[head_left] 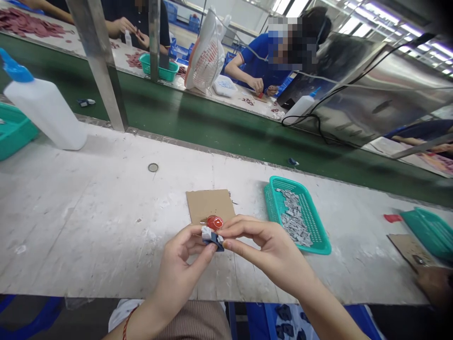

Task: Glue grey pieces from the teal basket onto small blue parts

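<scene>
A small dark blue and white piece is held between both hands above the near part of the table. My left hand pinches it from the left, thumb on its near side. The fingertips of my right hand are closed on a small pale part at the piece's right end. Just beyond the fingers, a glossy red blob lies at the near edge of a brown cardboard sheet.
A green basket of small grey parts stands right of my hands. A white bottle stands at the left, and a metal cap lies on the table. Beyond a green belt, people work. Another person's hand is at far right.
</scene>
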`<state>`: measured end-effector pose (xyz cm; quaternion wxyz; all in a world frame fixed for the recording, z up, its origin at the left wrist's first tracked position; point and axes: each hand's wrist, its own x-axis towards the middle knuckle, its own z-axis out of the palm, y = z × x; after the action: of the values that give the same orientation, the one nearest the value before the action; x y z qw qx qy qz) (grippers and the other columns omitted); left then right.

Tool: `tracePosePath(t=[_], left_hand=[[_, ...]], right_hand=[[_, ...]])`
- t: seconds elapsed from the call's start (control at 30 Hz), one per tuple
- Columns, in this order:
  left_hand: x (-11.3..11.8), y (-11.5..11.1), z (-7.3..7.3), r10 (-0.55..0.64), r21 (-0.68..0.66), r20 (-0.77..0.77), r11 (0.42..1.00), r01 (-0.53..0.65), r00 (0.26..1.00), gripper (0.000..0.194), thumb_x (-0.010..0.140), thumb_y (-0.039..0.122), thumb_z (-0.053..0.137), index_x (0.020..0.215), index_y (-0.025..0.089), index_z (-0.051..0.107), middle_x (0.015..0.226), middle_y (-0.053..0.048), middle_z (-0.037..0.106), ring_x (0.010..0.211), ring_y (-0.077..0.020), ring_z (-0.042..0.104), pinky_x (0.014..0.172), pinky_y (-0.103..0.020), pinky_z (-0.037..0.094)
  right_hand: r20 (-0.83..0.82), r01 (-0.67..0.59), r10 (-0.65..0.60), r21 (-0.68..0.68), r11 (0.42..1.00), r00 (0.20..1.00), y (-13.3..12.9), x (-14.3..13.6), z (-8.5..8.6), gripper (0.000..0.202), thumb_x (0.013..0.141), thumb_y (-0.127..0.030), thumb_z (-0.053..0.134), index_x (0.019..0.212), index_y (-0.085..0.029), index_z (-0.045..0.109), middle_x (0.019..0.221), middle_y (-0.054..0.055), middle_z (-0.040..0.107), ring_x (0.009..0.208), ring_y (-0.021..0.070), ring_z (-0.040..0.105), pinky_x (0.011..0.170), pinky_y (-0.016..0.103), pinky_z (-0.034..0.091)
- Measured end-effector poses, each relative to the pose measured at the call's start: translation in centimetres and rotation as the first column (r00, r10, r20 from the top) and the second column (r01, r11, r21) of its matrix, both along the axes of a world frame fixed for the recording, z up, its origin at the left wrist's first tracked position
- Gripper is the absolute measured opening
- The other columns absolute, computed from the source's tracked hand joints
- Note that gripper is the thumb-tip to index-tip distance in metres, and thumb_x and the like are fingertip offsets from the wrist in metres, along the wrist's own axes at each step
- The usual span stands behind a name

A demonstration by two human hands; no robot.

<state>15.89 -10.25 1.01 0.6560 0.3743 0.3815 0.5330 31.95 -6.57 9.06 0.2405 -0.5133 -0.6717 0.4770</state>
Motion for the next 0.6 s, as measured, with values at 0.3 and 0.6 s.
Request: tracePosePath(t=[0.3,0.6], left_hand=[[0.02,-0.57,-0.28,0.061,0.102,-0.105,0.993,-0.051,0.993,0.01,0.087,0.021,0.063,0.096,0.022,0.066,0.099,-0.002,0.07,0.093,-0.0167,0.068,0.083,-0.026,0.056],[-0.68,-0.9,0.42,0.092,0.146,-0.184,0.987,-0.065,0.979,0.011,0.082,0.022,0.069,0.092,0.023,0.071,0.091,-0.002,0.071,0.087,-0.018,0.067,0.08,-0.026,0.054]], right_hand=[[0.047,-0.043,0.037,0.134,0.99,0.998,-0.6,-0.58,0.22,0.012,0.084,-0.017,0.067,0.087,-0.025,0.076,0.093,0.003,0.072,0.092,0.0186,0.066,0.088,0.033,0.051],[-0.253,-0.053,-0.012,-0.246,0.968,0.967,-0.28,-0.02,-0.69,0.025,0.08,-0.044,0.072,0.083,-0.019,0.068,0.084,0.003,0.063,0.079,0.0172,0.059,0.075,0.03,0.05]])
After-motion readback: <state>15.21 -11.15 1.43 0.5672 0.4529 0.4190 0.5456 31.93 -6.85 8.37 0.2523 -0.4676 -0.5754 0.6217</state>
